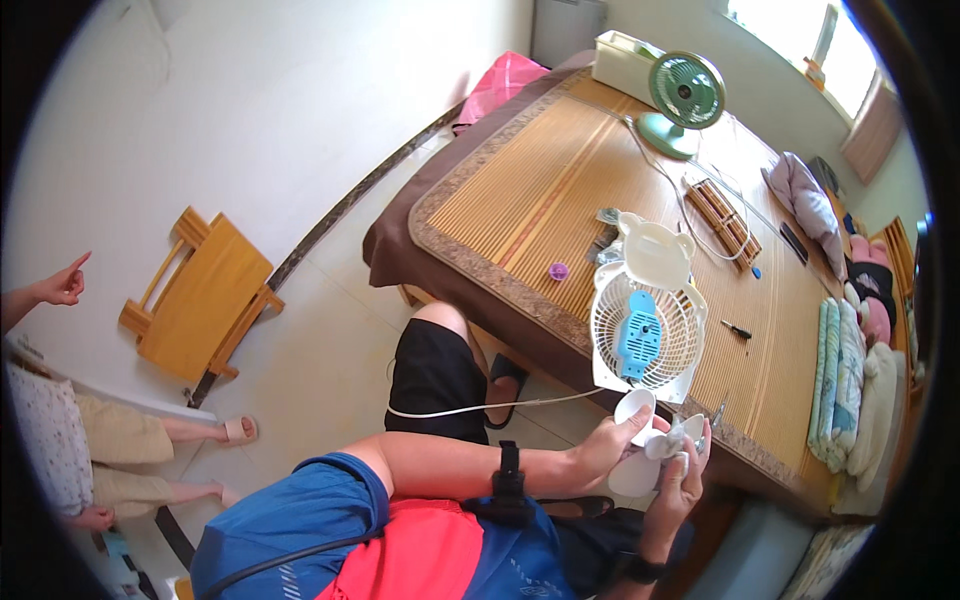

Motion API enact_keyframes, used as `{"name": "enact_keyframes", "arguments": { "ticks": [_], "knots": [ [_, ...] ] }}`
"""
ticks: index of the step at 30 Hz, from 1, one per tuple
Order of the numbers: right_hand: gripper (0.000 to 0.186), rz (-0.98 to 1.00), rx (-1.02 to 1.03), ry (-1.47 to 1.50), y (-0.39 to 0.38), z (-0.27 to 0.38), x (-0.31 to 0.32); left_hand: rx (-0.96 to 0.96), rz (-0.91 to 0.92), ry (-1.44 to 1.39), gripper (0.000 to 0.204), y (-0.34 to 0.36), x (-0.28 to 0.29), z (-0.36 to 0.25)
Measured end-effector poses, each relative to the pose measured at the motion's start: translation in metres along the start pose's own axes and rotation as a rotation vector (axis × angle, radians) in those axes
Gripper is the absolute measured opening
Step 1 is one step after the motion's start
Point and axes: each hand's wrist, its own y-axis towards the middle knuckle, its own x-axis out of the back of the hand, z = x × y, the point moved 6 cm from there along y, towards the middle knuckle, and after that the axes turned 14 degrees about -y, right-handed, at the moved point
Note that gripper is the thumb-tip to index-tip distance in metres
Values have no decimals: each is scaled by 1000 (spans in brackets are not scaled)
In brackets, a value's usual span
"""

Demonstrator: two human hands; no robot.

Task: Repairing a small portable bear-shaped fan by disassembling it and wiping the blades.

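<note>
A white fan blade (632, 474) is held in front of me, over the near edge of the bed. My left hand (602, 448) grips it from the left, thumb on one of its vanes. My right hand (682, 488) closes on it from the right, its fingers round a crumpled whitish piece (676, 436) at the hub, perhaps a cloth or tissue. Just beyond my hands lies a white fan housing (603, 335) with a round grille and a blue motor cover (640, 340). A white bear-shaped panel (655, 250) adjoins its far side.
The bed's woven mat (530, 205) carries a screwdriver (737, 330), a purple round piece (558, 271), a bamboo bundle (722, 222) and a green fan (686, 92). Folded bedding (840, 380) lies at right. A white cord (500, 407) crosses my leg. Left are a wooden stool (205, 300) and another person's pointing hand (62, 284).
</note>
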Motion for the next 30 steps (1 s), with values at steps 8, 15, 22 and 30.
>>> {"name": "enact_keyframes", "arguments": {
  "ticks": [8,15,22,30],
  "knots": [
    [36,25,-88,217,-6,-8,-19,-76,-36,59,39,-20,7,1],
    [50,-173,-108,201,4,31,-13,-56,-14,87,39,-38,-11,-15],
    [34,-435,-284,479,12,-66,90,-25,-67,154,38,-46,-1,-4],
    [48,358,-424,482,-27,1,29,-305,9,1088,35,-35,-17,-18]
  ]
}}
